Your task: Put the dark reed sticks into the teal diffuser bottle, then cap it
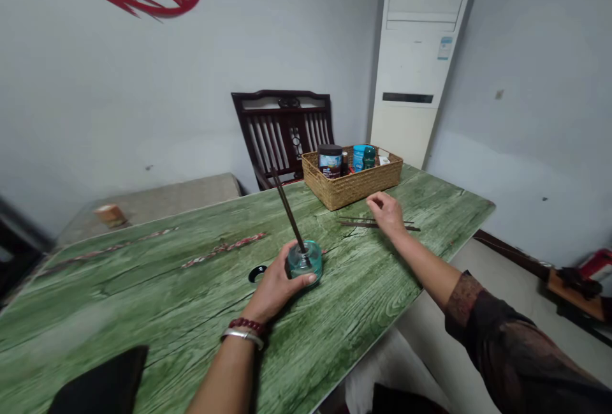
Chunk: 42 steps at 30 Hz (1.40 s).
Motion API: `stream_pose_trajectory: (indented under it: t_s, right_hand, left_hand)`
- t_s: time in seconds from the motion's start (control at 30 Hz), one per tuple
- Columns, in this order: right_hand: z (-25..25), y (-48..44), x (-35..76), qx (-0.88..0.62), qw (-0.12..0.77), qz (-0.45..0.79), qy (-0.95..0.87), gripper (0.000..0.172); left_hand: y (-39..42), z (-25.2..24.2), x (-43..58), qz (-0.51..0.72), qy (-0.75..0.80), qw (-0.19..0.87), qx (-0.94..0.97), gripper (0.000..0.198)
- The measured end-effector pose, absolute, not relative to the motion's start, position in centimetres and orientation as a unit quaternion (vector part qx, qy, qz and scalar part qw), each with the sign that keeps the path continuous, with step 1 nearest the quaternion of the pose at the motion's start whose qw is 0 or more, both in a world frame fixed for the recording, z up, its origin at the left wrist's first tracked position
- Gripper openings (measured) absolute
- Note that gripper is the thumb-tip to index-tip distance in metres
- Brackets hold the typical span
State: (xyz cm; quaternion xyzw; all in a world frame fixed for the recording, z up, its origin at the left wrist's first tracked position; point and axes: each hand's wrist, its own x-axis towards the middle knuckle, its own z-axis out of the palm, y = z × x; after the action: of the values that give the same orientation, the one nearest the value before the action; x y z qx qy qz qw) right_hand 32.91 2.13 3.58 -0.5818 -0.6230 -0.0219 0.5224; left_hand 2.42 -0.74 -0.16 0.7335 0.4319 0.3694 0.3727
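Teal round glass bottle [306,259] is sitting in the closed wrap of the left hand [277,286] on the green wood-grain table [143,286]. Dark thin reed sticks [288,208] are rising above that grip. The right hand [386,213] is resting on loose dark sticks [411,228]; cannot tell whether it is pinching them.

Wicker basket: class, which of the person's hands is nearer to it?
Right. The right hand is just in front of the wicker basket, at loose sticks; the left hand, farther off, grips the glass bottle.
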Motion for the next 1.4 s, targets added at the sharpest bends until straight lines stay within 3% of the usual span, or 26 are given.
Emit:
stream_pose_trajectory:
  t_s: [0.13, 0.2, 0.57, 0.7, 0.77, 0.9, 1.07, 1.2, 1.4]
  right_hand:
    - [0.9, 2.9, 37.4, -0.735, 0.293, -0.089, -0.605, 0.024]
    - [-0.1, 3.0, 38.1, -0.759, 0.23, -0.089, -0.602, 0.022]
    - [-0.6, 3.2, 37.7, -0.773, 0.164, -0.091, -0.606, 0.024]
    - [0.3, 2.5, 37.2, -0.753, 0.191, -0.115, -0.619, 0.025]
    - [0.9, 2.3, 37.0, -0.73, 0.245, -0.125, -0.625, 0.023]
    - [3.0, 2.1, 36.1, -0.617, 0.476, -0.084, -0.621, 0.016]
    - [7.3, 1.2, 32.5, -0.433, 0.705, 0.163, -0.537, 0.02]
    - [9.9, 0.1, 28.2, -0.308, 0.727, 0.331, -0.516, 0.032]
    - [9.7, -0.1, 22.7, -0.272, 0.677, 0.43, -0.531, 0.039]
  left_hand:
    - [-0.5, -0.2, 2.3, 0.36, 0.433, 0.37, 0.739, 0.08]
    - [-0.5, -0.2, 2.3, 0.361, 0.435, 0.363, 0.741, 0.078]
    - [-0.6, -0.2, 2.3, 0.368, 0.439, 0.365, 0.733, 0.079]
    - [-0.9, 0.0, 2.4, 0.375, 0.44, 0.362, 0.731, 0.078]
    - [-0.9, 0.0, 2.4, 0.374, 0.432, 0.364, 0.736, 0.077]
    - [-0.8, -0.3, 2.3, 0.374, 0.413, 0.368, 0.744, 0.076]
    - [-0.7, -0.4, 2.3, 0.381, 0.41, 0.37, 0.742, 0.075]
    - [-0.9, 0.0, 2.4, 0.388, 0.413, 0.37, 0.736, 0.074]
    - [-0.7, -0.4, 2.4, 0.392, 0.409, 0.379, 0.732, 0.075]
